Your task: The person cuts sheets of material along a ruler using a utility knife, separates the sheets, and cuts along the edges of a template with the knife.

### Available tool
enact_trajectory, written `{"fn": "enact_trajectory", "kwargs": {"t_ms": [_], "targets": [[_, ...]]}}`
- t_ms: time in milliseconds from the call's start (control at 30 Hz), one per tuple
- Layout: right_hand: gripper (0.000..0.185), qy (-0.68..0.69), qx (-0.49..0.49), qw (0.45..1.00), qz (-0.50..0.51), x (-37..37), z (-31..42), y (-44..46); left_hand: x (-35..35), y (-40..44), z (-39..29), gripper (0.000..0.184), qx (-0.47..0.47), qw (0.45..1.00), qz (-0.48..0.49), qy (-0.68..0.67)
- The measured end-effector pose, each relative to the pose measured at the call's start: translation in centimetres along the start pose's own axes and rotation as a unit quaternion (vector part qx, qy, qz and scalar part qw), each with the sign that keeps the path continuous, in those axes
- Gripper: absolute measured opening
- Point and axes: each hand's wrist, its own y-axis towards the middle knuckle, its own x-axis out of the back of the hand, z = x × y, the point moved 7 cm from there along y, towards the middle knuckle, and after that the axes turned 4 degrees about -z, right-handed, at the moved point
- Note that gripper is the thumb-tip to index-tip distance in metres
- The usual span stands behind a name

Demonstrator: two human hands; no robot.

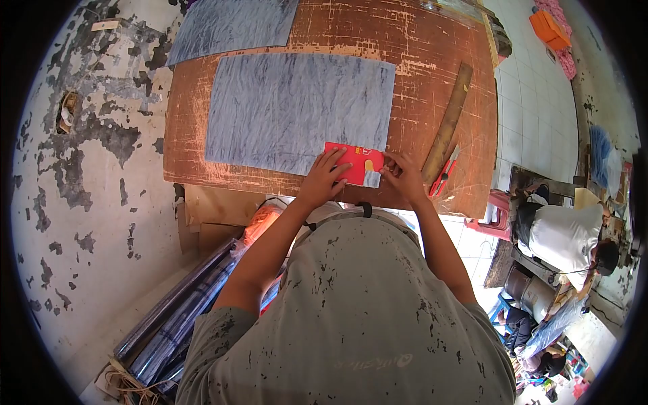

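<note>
The left hand (327, 177) lies palm-down with fingers parted on the red printed card (358, 162), apparently pressing it flat rather than gripping it. The card rests at the near right corner of the grey marbled sheet (300, 108), on the worn brown tabletop (432, 40). The right hand (403, 177) curls at the card's right edge, thumb and fingertips drawn close, perhaps to steady it; whether they pinch anything cannot be told. Both forearms reach forward, converging at the table's near edge.
</note>
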Motion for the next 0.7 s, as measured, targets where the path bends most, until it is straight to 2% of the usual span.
{"fn": "enact_trajectory", "kwargs": {"t_ms": [267, 433, 700], "targets": [[0.053, 0.001, -0.004, 1.0, 0.006, -0.11, -0.12, 0.03, -0.16, -0.03, 0.06, 0.05, 0.001, 1.0, 0.002, -0.002], [0.052, 0.008, -0.012, 1.0, 0.005, -0.12, -0.21, 0.02, -0.29, 0.18, -0.46, 0.059, 0.001, 0.999, 0.021, 0.031], [0.053, 0.004, -0.012, 1.0, -0.003, -0.14, -0.38, -0.18, -0.8, 0.13, -0.87, 0.062, 0.001, 0.999, 0.02, 0.05]]}}
